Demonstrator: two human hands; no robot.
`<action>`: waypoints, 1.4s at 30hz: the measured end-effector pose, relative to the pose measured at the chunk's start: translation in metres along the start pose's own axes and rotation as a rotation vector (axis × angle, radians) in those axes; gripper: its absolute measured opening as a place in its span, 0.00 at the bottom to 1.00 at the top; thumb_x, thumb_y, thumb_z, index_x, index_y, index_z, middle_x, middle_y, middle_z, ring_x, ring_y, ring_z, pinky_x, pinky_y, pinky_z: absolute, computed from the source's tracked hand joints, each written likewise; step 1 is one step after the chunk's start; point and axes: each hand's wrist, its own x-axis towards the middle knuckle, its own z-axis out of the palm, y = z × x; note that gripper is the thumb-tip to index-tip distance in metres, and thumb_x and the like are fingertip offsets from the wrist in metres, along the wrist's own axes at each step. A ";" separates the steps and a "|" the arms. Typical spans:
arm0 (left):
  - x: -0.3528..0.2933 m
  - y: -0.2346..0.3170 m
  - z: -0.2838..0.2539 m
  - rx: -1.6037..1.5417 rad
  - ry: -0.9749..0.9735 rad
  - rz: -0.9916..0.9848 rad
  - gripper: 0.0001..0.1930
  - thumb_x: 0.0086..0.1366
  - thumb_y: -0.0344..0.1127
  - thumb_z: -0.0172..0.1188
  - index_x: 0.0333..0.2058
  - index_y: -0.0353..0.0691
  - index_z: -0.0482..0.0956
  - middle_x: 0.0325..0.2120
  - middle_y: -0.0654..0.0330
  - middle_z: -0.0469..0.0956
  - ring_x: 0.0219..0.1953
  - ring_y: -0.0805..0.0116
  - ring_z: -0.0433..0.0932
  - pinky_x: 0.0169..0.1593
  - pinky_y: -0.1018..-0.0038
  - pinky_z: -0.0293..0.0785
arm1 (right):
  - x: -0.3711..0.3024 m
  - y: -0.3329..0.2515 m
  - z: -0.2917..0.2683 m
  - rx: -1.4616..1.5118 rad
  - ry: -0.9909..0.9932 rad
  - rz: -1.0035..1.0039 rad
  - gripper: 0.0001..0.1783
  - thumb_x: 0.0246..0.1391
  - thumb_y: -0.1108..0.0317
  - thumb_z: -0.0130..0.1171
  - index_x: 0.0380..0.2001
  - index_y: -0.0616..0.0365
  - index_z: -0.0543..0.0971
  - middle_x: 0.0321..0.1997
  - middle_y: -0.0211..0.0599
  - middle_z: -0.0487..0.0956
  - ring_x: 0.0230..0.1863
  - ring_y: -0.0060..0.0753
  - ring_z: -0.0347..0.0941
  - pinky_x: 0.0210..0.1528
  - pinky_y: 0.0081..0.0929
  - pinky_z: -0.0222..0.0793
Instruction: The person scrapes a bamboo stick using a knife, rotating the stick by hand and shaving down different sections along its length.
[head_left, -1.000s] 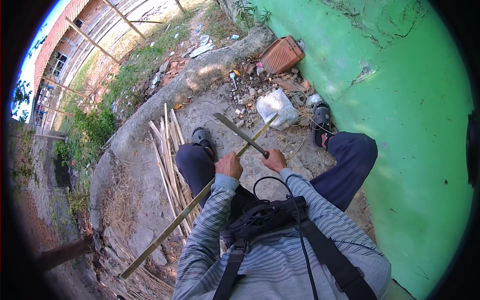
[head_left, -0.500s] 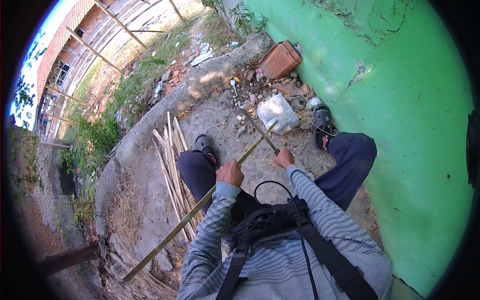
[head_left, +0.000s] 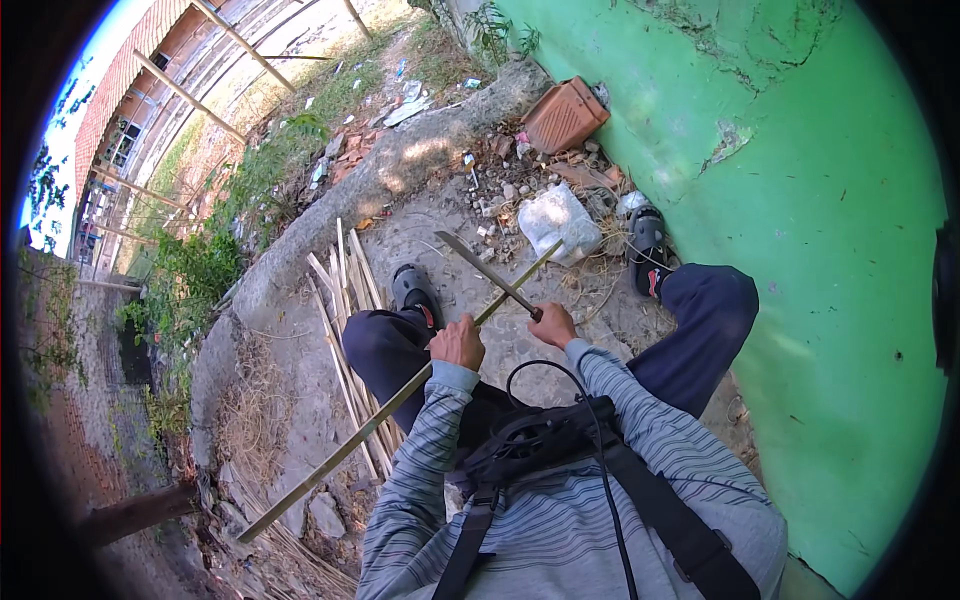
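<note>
In the head view, holding a long bamboo-like strip (head_left: 330, 461), straight, flat and narrow, olive-yellow with a brownish tinge. Reaching with its upper end to the white bundle (head_left: 558, 222), overlapping in view that bundle's lower edge, and slanting the rest far down and to the left of the bundle, past the left knee (head_left: 382, 345). Gripping the strip with the left hand (head_left: 458, 343), below and left of the bundle, curling the fingers closely round it. Clenching the right hand (head_left: 552, 326), below the bundle, around the dark handle of a knife (head_left: 487, 271), pointing its long greyish blade up and to the left, with the tip left of the bundle. Crossing blade and strip below and left of the bundle; not being able to tell whether pressing them together. Planting the left shoe (head_left: 412, 290) below and left of the bundle, the right shoe (head_left: 648, 240) just right of it. Having a pile of pale strips (head_left: 346, 280) lying well left of the bundle.
</note>
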 end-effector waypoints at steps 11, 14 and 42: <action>-0.006 -0.010 0.008 0.006 0.012 -0.008 0.04 0.61 0.33 0.57 0.33 0.42 0.77 0.26 0.47 0.82 0.30 0.45 0.84 0.31 0.52 0.79 | -0.011 -0.027 0.004 -0.028 0.001 -0.069 0.12 0.42 0.59 0.64 0.27 0.57 0.81 0.28 0.46 0.82 0.34 0.53 0.81 0.39 0.47 0.75; -0.002 0.001 0.006 0.015 0.011 0.020 0.04 0.61 0.33 0.57 0.33 0.41 0.77 0.27 0.47 0.82 0.30 0.45 0.84 0.32 0.52 0.78 | 0.011 0.020 -0.002 -0.052 0.149 0.142 0.13 0.42 0.59 0.66 0.26 0.58 0.81 0.29 0.48 0.83 0.34 0.54 0.81 0.40 0.46 0.76; 0.001 0.004 0.008 0.046 -0.104 0.024 0.08 0.59 0.30 0.57 0.37 0.37 0.72 0.28 0.45 0.82 0.31 0.43 0.84 0.33 0.51 0.80 | -0.005 -0.028 0.009 0.141 -0.027 -0.110 0.18 0.45 0.58 0.65 0.24 0.66 0.79 0.22 0.53 0.79 0.27 0.53 0.78 0.36 0.45 0.72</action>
